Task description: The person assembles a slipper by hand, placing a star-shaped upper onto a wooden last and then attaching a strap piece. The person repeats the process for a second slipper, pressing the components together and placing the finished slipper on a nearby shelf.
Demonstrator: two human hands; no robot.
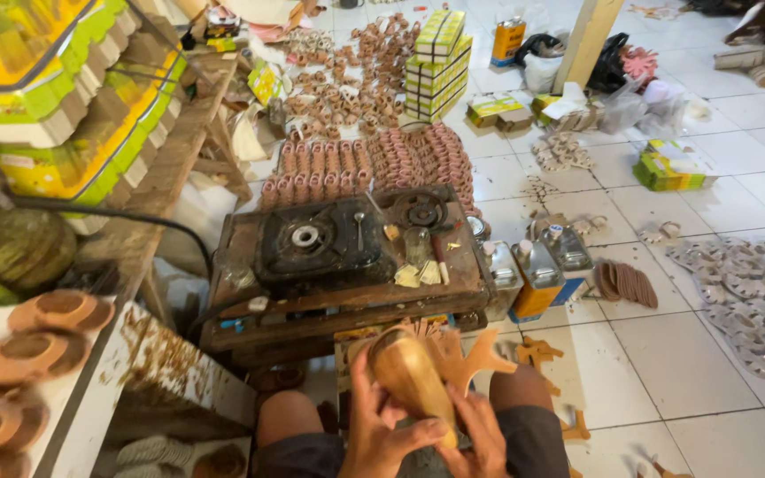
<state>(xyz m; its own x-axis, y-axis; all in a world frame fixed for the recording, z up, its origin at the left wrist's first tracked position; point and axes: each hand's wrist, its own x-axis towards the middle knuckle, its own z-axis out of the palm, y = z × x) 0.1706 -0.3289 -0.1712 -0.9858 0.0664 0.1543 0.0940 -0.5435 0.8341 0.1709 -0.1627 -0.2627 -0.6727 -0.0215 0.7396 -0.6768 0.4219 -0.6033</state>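
While the left hand wraps a wooden cone, the right hand pinches its near end. A gas stove sits beyond, on a low table.

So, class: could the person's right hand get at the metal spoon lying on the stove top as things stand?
Probably not at once: the right hand is wrapped around the wooden piece together with the left hand. The spoon lies uncovered on the stove, farther ahead.
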